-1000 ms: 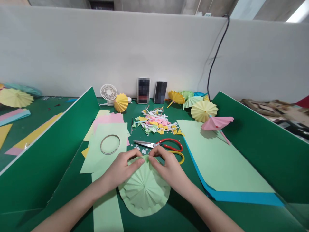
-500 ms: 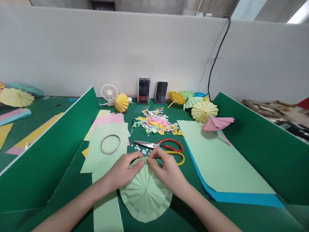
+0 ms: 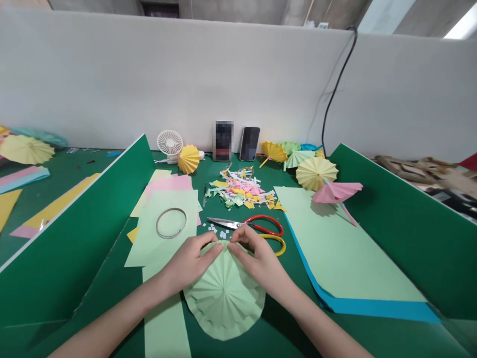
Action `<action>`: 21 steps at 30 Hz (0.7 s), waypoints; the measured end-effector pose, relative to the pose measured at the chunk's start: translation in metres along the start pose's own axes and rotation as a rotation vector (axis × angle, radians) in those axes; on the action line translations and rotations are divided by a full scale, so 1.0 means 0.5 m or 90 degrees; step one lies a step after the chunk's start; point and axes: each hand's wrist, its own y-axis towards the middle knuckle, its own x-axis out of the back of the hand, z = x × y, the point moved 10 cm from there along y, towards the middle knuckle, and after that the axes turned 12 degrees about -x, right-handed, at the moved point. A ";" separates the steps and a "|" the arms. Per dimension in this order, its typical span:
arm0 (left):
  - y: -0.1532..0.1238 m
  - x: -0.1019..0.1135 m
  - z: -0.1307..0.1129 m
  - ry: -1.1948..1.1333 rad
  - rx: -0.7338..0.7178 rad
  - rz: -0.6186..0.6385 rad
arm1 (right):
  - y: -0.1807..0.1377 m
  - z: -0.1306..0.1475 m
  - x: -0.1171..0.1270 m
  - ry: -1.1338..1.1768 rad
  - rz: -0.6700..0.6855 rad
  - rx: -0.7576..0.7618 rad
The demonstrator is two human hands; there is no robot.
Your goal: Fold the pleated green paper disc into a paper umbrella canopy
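A pleated light green paper disc (image 3: pixel 224 303) is spread out in front of me, its folds fanning from the centre. My left hand (image 3: pixel 199 257) pinches its far edge between thumb and fingers. Close beside it, my right hand (image 3: pixel 251 253) pinches the same edge just right of the middle. Beyond the right hand lie scissors (image 3: pixel 263 226) with one red and one yellow handle, blades pointing left. Tiny white paper squares (image 3: pixel 222 234) are scattered by the blades.
Coloured paper scraps (image 3: pixel 242 188) are heaped farther back. A ring (image 3: pixel 171 223) rests on green sheets at left. Green and blue sheets (image 3: pixel 346 248) lie at right, with a pink paper umbrella (image 3: pixel 335 191) on them. Two phones (image 3: pixel 249 144) and a fan (image 3: pixel 170 143) stand behind; green partitions (image 3: pixel 85 233) flank me.
The far edge of the disc looks slightly flatter between my fingertips. Both hands keep their pinch in nearly the same place.
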 end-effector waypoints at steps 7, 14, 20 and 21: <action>0.002 0.009 -0.004 -0.021 -0.008 -0.018 | 0.003 -0.008 0.002 0.022 0.005 -0.024; 0.000 0.016 0.000 0.035 0.010 -0.041 | 0.006 -0.001 -0.009 -0.064 0.036 -0.008; 0.001 0.014 -0.003 0.012 0.007 -0.035 | 0.007 0.003 -0.005 -0.067 0.053 -0.008; 0.001 0.014 -0.003 0.001 0.005 -0.038 | 0.007 0.002 -0.003 -0.069 0.050 -0.013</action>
